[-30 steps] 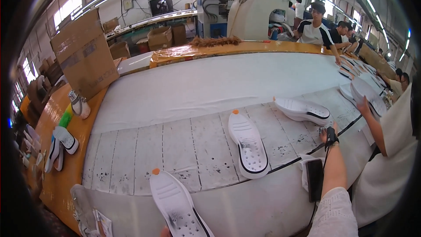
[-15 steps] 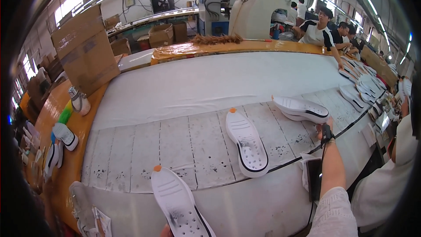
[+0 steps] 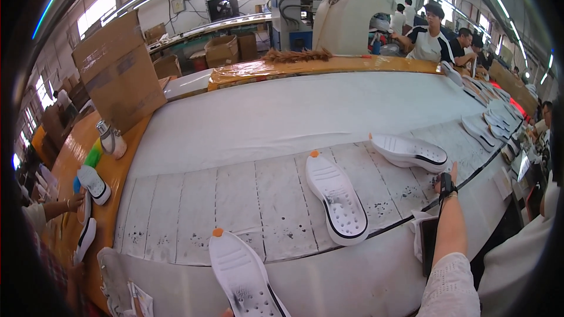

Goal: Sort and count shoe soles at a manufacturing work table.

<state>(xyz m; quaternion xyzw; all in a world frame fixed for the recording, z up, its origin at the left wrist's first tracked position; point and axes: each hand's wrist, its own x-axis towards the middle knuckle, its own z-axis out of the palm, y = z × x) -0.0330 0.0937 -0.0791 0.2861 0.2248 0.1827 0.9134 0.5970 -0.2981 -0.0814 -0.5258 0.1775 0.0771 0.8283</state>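
Changed since the earlier frame: at the left table edge, a co-worker's hand (image 3: 75, 202) is now present beside the spare soles (image 3: 94, 184), one of which lies lower. At the far right, another co-worker's arm no longer reaches down to the row of soles (image 3: 499, 118). Both of the person's own hands and the three nearby soles hold nearly the same arrangement.

Near sole (image 3: 244, 273): located at the lower edge, toe pointing away. The left hand (image 3: 227, 313) shows only a fingertip at its left edge; whether the fingers are clamped or apart cannot be told. Side contact probably leaves the upper face unobstructed.

Middle sole (image 3: 336, 196): flat, partly on the marked mat (image 3: 238, 196), untouched. Its separation from the others presumably keeps it reachable from either side.

Right-hand sole (image 3: 408, 151): on the mat, turned crosswise, heel toward the right hand (image 3: 453, 170). One finger extends beside the heel; contact and the spread of the other fingers cannot be told. The heel's direction likely suits a grasp from that side.

Appearance: white body, grooved forefoot, holed heel, black side line, orange toe tab (image 3: 315, 154). Dark smudges mark the near and middle soles around mid-length.
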